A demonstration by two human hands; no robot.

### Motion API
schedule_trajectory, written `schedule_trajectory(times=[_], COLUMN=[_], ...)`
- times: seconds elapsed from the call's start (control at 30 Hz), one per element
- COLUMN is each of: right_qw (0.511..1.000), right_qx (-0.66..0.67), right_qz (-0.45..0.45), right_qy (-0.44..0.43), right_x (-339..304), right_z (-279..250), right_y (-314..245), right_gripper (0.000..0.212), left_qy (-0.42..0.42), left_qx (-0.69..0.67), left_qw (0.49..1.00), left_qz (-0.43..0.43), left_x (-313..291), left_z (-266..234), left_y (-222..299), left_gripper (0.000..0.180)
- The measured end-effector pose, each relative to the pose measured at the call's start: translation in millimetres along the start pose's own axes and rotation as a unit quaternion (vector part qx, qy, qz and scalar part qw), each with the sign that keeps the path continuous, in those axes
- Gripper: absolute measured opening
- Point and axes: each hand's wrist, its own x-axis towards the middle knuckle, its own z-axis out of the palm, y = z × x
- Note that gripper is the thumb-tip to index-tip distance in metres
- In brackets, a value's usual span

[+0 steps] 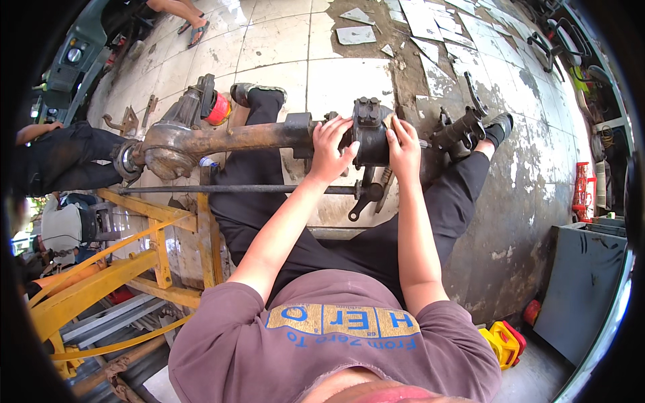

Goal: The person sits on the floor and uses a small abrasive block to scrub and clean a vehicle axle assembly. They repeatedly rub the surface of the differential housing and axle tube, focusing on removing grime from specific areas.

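Note:
A long rusty axle (235,140) with a round differential housing (169,144) lies across the floor between my spread legs. At its right end sits a black metal housing (369,138) with a bolted block on top. My left hand (329,149) rests on the left side of this housing, fingers stretched and apart. On the other side, my right hand (404,149) is closed with its fingertips against the housing. A small tan piece (388,119) shows at those fingertips; its kind is too small to make out. Below runs a thin steel rod (248,189) with a lever arm (363,201).
A yellow metal frame (158,248) stands at left, near another person's dark trousers (64,158). A greasy hub part (460,131) is beside my right foot. Broken tiles (356,35) lie at the back. A grey cabinet (578,282) stands at right.

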Motion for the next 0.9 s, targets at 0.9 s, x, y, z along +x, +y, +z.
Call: schedule_trajectory(times=[0.9], right_qw=[0.999], right_qx=[-0.014], right_qz=[-0.028], right_qy=[0.018], right_x=[-18.4], right_z=[0.4], right_y=[-4.5], right_gripper=[0.041], left_qy=[-0.003], left_qx=[0.002], left_qw=[1.000], left_qz=[0.005], left_x=[-2.1], left_z=[-1.2], left_y=[-1.5], left_gripper=[0.056])
